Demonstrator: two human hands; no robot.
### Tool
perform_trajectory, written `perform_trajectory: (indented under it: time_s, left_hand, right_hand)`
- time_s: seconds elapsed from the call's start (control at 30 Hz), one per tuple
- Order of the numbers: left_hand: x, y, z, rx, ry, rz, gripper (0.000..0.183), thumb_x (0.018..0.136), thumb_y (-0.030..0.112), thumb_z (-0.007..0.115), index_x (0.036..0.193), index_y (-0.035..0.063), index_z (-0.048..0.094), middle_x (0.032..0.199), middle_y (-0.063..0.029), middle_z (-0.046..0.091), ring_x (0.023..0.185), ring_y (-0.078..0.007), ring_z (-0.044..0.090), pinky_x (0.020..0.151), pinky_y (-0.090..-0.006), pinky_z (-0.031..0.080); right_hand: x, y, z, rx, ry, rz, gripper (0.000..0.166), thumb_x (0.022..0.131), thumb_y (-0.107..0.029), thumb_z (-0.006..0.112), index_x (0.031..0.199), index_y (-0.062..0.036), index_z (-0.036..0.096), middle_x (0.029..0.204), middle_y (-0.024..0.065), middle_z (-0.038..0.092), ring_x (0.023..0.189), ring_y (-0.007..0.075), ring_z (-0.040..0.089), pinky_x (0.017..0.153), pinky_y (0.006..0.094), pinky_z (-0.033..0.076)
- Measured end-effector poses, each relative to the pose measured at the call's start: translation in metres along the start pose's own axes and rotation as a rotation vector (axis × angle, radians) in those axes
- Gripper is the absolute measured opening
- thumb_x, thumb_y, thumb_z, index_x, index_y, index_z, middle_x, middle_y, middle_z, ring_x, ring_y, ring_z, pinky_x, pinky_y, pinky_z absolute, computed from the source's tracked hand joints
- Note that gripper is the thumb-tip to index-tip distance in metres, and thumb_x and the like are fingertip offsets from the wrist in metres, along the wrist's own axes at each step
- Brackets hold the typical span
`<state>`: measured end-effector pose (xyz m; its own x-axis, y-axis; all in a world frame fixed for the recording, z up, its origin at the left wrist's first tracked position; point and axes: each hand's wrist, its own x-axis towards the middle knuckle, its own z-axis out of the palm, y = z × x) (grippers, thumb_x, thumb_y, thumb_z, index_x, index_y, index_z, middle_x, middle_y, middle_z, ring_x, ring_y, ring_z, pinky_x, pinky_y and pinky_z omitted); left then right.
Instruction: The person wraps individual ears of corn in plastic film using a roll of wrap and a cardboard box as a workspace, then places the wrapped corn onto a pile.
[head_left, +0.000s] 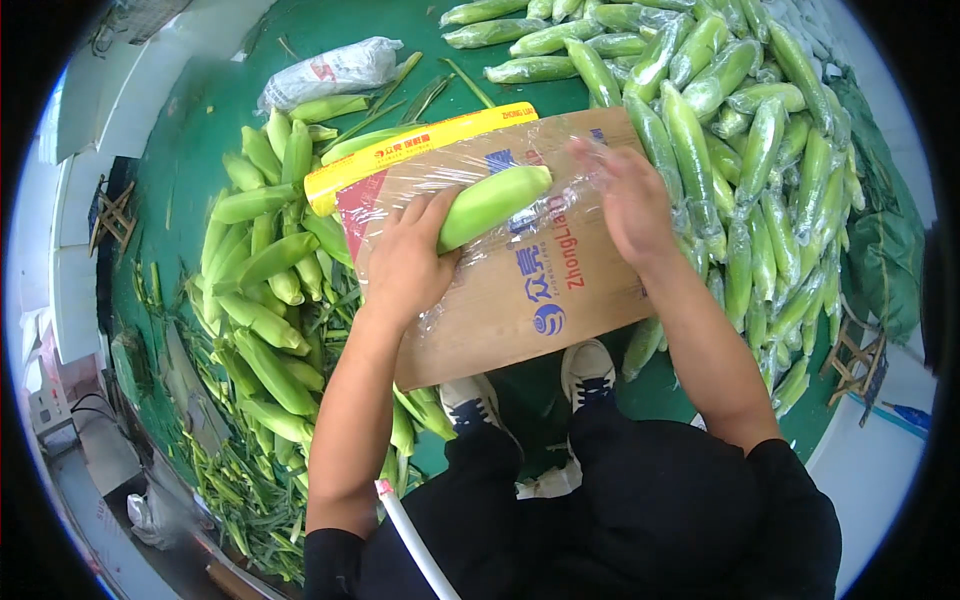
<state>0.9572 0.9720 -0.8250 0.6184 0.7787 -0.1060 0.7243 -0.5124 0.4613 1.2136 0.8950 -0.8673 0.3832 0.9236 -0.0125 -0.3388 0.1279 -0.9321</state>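
A green ear of corn in its husk (495, 204) lies on clear plastic film (480, 251) spread over a printed cardboard box (480, 330). My left hand (412, 255) holds the lower left end of the ear, fingers on the film. My right hand (634, 199) is raised over the box's right side, slightly blurred, with film at its fingertips; how firmly it grips the film cannot be told. Along the far edge of the box lies a yellow printed roll or carton of cling film (420, 150).
Unwrapped corn ears (262, 322) are heaped at left, film-wrapped ears (750, 165) at right. Trimmed husk leaves (240, 495) lie at lower left. A white plastic-wrapped bundle (330, 73) rests on the green floor (217, 82). Small folding stools (112, 214) stand at both sides.
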Motion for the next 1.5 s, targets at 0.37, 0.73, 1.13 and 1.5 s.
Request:
perform_trajectory:
  time_s: [0.37,0.73,1.13,1.5]
  left_hand:
    - [-0.093,-0.064,0.028,-0.088,0.257,0.059,0.067,0.056,0.030,0.094,0.111,0.0074,0.061,0.095,-0.0096,0.053,0.095,-0.0313,0.048,0.086,-0.0420,0.040]
    - [-0.097,-0.057,0.057,-0.543,0.739,-0.493,0.009,0.104,0.014,0.051,0.103,0.0065,0.056,0.107,-0.0095,0.067,0.094,-0.0262,0.063,0.075,-0.0374,0.044]
    - [0.012,0.019,0.027,0.357,0.266,0.040,0.054,0.093,0.042,0.058,0.135,0.0081,0.052,0.133,-0.0167,0.057,0.129,-0.0355,0.048,0.107,-0.0541,0.036]
    - [0.056,-0.025,-0.009,0.105,0.450,0.206,0.054,0.084,0.039,0.074,0.127,0.0083,0.060,0.130,-0.0126,0.060,0.120,-0.0283,0.056,0.105,-0.0512,0.038]
  right_hand:
    - [0.010,0.012,0.051,-1.265,-0.583,-0.637,0.081,0.064,-0.028,0.087,0.135,-0.0125,0.054,0.140,0.0085,0.048,0.127,0.0317,0.048,0.106,0.0451,0.041]
    - [-0.019,-0.010,0.055,-1.664,-0.525,-0.613,0.073,0.066,-0.027,0.086,0.130,-0.0117,0.057,0.109,0.0078,0.057,0.102,0.0276,0.056,0.083,0.0384,0.052]
    - [0.014,-0.006,0.044,-1.352,-0.709,-0.728,0.068,0.071,-0.038,0.084,0.126,-0.0080,0.058,0.114,0.0116,0.056,0.110,0.0307,0.056,0.095,0.0432,0.046]
    - [0.080,0.010,0.051,-1.572,-0.549,-0.582,0.090,0.064,-0.033,0.088,0.138,-0.0050,0.046,0.124,0.0124,0.056,0.115,0.0315,0.054,0.094,0.0435,0.047]
